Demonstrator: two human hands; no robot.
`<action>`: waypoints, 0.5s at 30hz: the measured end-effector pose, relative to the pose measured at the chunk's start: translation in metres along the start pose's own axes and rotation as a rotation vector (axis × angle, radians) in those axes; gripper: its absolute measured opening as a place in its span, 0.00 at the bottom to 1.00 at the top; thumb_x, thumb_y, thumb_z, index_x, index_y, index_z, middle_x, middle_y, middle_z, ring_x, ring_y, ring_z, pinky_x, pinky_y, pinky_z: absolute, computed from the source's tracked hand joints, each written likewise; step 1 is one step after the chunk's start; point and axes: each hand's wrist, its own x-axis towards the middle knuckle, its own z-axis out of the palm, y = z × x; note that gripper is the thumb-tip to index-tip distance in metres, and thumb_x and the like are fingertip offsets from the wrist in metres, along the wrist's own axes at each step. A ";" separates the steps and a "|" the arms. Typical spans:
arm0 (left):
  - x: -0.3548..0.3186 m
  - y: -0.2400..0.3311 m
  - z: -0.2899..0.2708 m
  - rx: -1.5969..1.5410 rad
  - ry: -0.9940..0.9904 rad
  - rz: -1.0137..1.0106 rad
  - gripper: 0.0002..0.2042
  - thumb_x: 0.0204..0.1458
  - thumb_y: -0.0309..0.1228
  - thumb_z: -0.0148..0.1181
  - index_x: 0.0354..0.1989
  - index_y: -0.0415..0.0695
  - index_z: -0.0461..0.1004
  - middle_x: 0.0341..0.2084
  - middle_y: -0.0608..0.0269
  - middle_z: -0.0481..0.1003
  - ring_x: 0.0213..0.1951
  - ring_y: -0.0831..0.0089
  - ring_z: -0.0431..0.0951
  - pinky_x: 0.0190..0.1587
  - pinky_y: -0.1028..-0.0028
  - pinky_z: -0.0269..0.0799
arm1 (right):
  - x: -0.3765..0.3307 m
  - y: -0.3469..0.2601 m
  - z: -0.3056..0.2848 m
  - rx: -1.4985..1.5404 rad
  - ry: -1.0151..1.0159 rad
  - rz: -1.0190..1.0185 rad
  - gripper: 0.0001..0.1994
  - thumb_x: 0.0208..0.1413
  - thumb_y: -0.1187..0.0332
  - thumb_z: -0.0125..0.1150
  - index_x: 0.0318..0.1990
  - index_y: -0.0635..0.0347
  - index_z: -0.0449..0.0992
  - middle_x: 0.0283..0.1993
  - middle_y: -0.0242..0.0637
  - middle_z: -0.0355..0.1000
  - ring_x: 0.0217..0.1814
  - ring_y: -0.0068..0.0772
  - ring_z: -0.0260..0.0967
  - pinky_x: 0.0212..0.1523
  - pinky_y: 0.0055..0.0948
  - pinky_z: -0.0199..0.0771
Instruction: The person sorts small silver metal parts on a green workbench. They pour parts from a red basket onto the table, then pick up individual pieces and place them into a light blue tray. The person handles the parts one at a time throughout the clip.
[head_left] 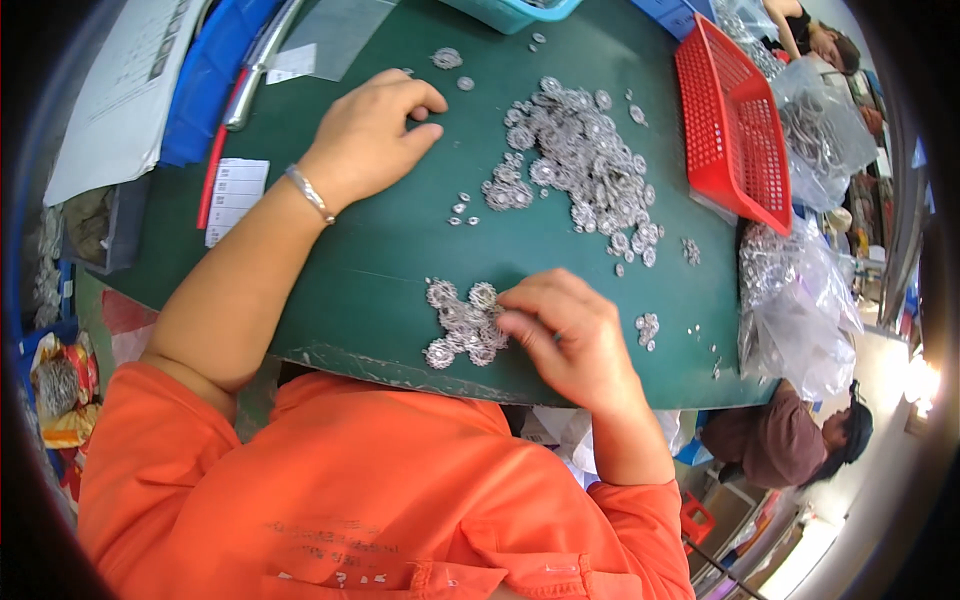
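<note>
My right hand is at the near edge of the table, thumb and forefinger closed at the right side of a small pile of toothed silver metal discs. Its fingertips pinch the edge of a disc there, partly hidden by the fingers. My left hand rests farther back on the left, its fingers loosely bent with a gap between thumb and forefinger, and nothing shows in it. Right of it spreads a large heap of small round silver metal pieces. A few tiny loose pieces lie between the heap and my left hand.
On the green table, a red perforated basket stands at the right beside clear plastic bags. A turquoise bin is at the far edge. Papers and a blue folder lie left. Other people sit at the right.
</note>
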 end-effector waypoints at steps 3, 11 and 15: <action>-0.002 -0.001 -0.001 0.003 0.005 -0.018 0.10 0.48 0.28 0.63 0.40 0.46 0.77 0.31 0.66 0.71 0.26 0.74 0.71 0.32 0.74 0.69 | 0.032 0.007 0.004 -0.191 0.104 -0.060 0.10 0.47 0.79 0.63 0.39 0.63 0.77 0.38 0.42 0.72 0.38 0.45 0.72 0.37 0.35 0.73; -0.001 -0.001 0.002 -0.046 0.036 0.004 0.09 0.47 0.28 0.64 0.38 0.45 0.76 0.30 0.66 0.71 0.25 0.73 0.72 0.32 0.73 0.70 | 0.055 0.032 -0.005 -0.370 0.037 -0.220 0.12 0.46 0.80 0.63 0.40 0.62 0.78 0.42 0.40 0.73 0.46 0.45 0.69 0.47 0.37 0.70; -0.003 -0.002 0.005 -0.052 0.050 0.000 0.09 0.47 0.27 0.64 0.38 0.45 0.76 0.30 0.66 0.71 0.25 0.72 0.72 0.32 0.73 0.70 | 0.034 0.042 -0.014 -0.368 0.192 -0.118 0.10 0.45 0.79 0.65 0.38 0.63 0.78 0.37 0.41 0.71 0.38 0.43 0.67 0.39 0.36 0.69</action>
